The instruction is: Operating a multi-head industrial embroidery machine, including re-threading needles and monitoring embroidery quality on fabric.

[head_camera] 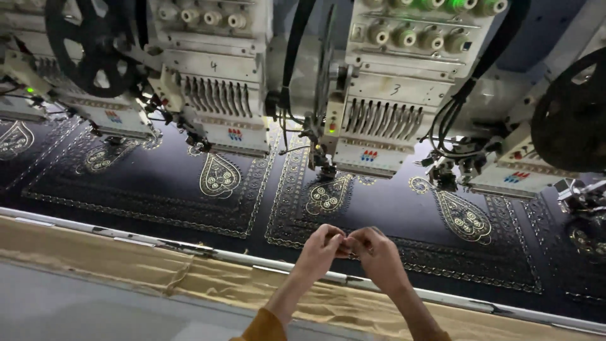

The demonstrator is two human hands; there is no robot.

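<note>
Your fingertips (346,243) are pinched together where your left hand (320,251) and right hand (379,254) meet at lower centre of the frame; whatever they pinch is too fine to make out. They hover over the dark embroidered cloth (379,208) with gold teardrop motifs, just beyond the metal frame rail (158,243) and tan backing fabric (208,281). Above, across the upper frame, hang the white embroidery heads (379,136).

Dark navy cloth (391,215) with gold paisley motifs; tan edging fabric (189,278); white machine heads (379,120).
</note>
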